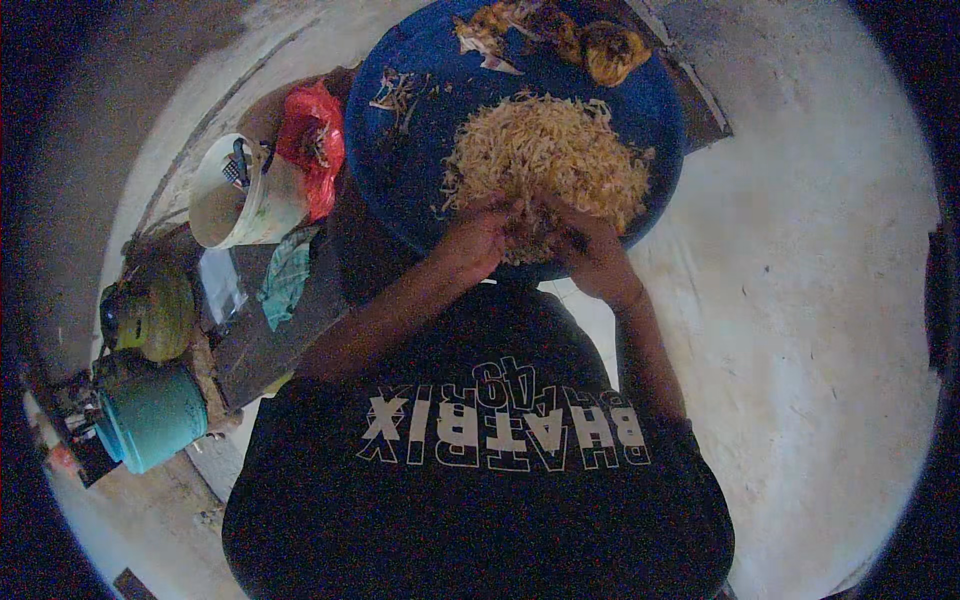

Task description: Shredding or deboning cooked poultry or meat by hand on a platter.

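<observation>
A wide round blue tray (pixel 397 165) lies before me. On it a large heap of shredded meat (pixel 551 150), seemingly chicken, fills the middle and near right. My left hand (pixel 484 234) and my right hand (pixel 592 244) meet at the heap's near edge. Between their fingertips is a small piece of meat (pixel 529 217), pinched from both sides; it is dark and partly hidden by the fingers. Whole browned chicken pieces (pixel 611 52) rest at the tray's far rim. Thin bones and scraps (pixel 401 97) lie in a small pile at the far left.
Left of the tray stand a red plastic bag (pixel 315 150) with scraps inside and a whitish bucket (pixel 281 199). Nearer are a green cloth or bag (pixel 286 279), a clear plastic bag (pixel 223 285), a yellow-green rounded container (pixel 161 311) and a turquoise bucket (pixel 154 416). A pale wall (pixel 810 300) rises at right.
</observation>
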Available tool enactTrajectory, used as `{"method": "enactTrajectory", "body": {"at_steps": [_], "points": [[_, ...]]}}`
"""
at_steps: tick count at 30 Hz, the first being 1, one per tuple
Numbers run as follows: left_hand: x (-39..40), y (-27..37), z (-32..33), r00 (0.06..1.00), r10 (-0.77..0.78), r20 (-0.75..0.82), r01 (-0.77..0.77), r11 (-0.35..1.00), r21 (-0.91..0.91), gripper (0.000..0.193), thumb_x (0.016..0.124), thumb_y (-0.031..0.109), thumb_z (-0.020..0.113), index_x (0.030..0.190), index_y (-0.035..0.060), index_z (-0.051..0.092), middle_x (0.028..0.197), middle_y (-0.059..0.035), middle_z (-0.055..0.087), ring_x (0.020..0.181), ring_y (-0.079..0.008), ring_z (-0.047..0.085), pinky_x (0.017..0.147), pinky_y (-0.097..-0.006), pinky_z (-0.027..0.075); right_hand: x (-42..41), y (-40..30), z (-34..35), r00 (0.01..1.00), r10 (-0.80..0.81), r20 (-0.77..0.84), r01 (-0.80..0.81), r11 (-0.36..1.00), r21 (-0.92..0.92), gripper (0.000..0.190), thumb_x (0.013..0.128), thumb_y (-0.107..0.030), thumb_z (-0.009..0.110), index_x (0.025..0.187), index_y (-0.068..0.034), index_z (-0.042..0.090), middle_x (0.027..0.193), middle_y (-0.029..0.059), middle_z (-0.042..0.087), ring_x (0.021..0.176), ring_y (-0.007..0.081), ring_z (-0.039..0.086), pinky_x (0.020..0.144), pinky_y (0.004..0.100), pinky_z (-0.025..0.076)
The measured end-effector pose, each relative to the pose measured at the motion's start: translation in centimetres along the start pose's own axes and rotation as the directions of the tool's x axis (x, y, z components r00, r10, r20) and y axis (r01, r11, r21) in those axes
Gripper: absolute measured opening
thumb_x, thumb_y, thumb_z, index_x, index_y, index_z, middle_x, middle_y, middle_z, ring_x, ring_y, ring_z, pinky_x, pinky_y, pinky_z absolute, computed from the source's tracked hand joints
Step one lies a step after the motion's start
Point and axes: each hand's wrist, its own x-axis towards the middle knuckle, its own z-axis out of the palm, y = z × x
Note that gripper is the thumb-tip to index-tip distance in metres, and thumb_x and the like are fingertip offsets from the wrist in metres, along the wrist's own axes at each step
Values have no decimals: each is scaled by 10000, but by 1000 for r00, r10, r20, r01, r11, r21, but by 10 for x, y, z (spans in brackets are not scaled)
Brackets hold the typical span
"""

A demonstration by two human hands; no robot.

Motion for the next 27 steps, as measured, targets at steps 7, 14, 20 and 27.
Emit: {"method": "enactTrajectory", "body": {"at_steps": [7,14,20,27], "points": [[-6,6,10,999,-40,-1,40,999,2,224,874,56,550,1097,40,563,955,-45,620,842,-160,614,715,-309,537,-1,-3,-4,998,28,51,-31,998,61,480,831,-77,519,1306,-87,456,1206,166,559,1100,294,550,950,368,409],[-14,5,14,1000,-2,7,2,996,86,236,877,64,556,1112,44,552,984,-44,617,861,-154,611,695,-295,541,0,4,-11,1000,-7,16,8,995,-103,467,810,-103,513,1276,-78,483,1211,174,553,1118,326,535,972,389,399],[-14,5,21,998,-34,-56,36,998,44,261,878,60,552,1138,42,532,1020,-56,609,901,-165,609,717,-293,536,2,-3,-11,996,-85,-25,83,995,-60,434,817,-127,522,1242,-44,505,1133,188,594,1047,335,580,926,393,433],[-13,3,13,1000,-26,-15,27,999,33,250,874,67,560,1122,42,537,1018,-57,609,904,-161,606,722,-294,530,-5,-1,-12,998,-36,52,32,996,80,470,791,-37,530,1260,-52,497,1186,158,579,1108,274,552,960,356,396]]}}
